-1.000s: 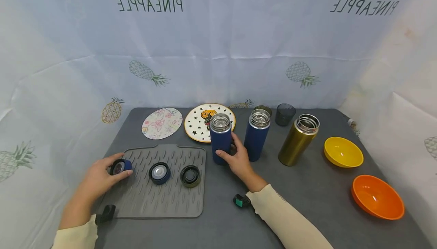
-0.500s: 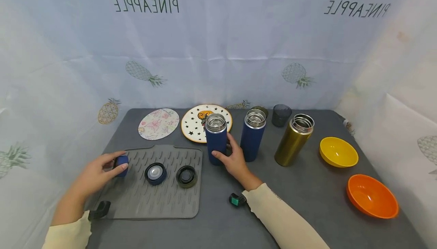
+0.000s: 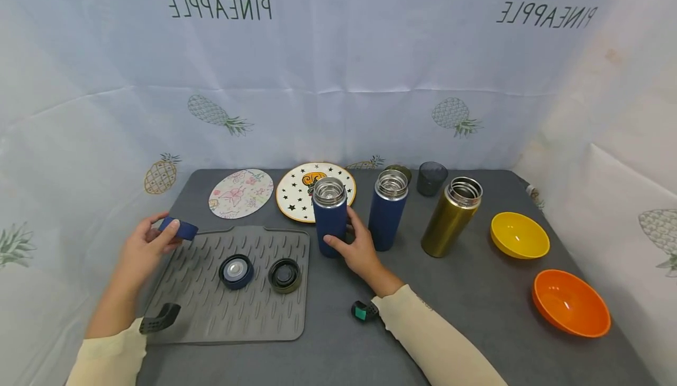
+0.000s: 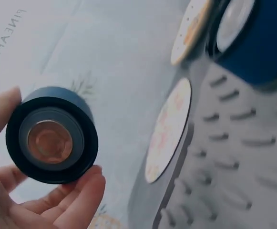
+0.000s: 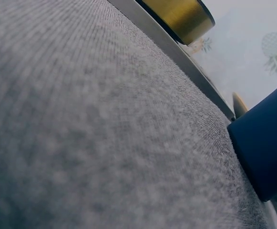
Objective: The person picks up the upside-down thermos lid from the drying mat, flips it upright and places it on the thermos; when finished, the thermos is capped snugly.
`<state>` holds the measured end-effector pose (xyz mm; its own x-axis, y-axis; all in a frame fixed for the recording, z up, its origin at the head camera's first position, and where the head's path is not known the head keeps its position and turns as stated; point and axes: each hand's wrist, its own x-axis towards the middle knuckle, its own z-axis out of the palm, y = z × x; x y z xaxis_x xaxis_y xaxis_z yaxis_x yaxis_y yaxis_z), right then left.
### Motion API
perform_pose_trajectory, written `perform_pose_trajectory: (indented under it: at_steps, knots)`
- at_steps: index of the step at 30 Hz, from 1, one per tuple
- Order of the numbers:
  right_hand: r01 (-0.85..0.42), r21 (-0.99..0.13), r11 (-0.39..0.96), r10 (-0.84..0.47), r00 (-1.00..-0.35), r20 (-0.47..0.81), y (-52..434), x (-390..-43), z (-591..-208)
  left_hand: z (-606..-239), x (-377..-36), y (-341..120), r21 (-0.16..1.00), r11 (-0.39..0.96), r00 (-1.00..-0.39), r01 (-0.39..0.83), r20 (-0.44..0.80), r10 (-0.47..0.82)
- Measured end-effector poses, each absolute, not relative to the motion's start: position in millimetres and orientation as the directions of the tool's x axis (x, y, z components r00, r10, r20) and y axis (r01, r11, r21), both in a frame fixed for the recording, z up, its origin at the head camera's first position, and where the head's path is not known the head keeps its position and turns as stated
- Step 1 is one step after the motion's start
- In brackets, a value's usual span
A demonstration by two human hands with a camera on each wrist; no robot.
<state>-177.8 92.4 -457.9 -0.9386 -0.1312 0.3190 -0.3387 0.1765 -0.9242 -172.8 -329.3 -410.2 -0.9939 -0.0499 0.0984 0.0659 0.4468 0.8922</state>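
My left hand (image 3: 141, 251) pinches a blue bottle lid (image 3: 182, 230) at the mat's far left corner. The left wrist view shows the held lid (image 4: 52, 138) with its round underside facing the camera. My right hand (image 3: 362, 254) grips an upright blue bottle (image 3: 330, 221) low on its side, thumb in front; its steel mouth is uncovered. Beside it stand a second lidless blue bottle (image 3: 388, 215) and a lidless gold bottle (image 3: 449, 221). On the grey ridged mat (image 3: 238, 321) lie a dark blue lid (image 3: 236, 271) and an olive lid (image 3: 284, 275), undersides up.
Toward the back are a floral oval plate or board (image 3: 240, 193) and a star-patterned plate (image 3: 288, 195), partly behind the gripped bottle. A dark cup (image 3: 431, 179) stands behind the gold bottle. A yellow bowl (image 3: 520, 236) and an orange bowl (image 3: 571, 304) sit at the right.
My left hand has raised the blue lid from the mat's left side toward its far corner and turned it. My right hand keeps its grip on the bottle. The head view has shifted slightly.
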Motion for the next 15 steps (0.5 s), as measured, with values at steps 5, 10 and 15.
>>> perform_pose_trajectory:
  at_steps: [5,10,15]
  knots:
    - [-0.349,-0.919,0.182,-0.127,-0.935,0.330,92,-178,-457,-416,-177,-319,0.946,0.289,-0.989,0.151,0.145,0.039]
    - [-0.361,-0.911,0.202,-0.120,-0.932,0.342,91,-178,-457,-411,-182,-291,0.916,0.371,-0.988,0.154,0.151,0.037]
    - [-0.391,-0.894,0.218,-0.120,-0.920,0.373,90,-178,-459,-399,-190,-257,0.917,0.352,-0.982,0.189,0.165,0.097]
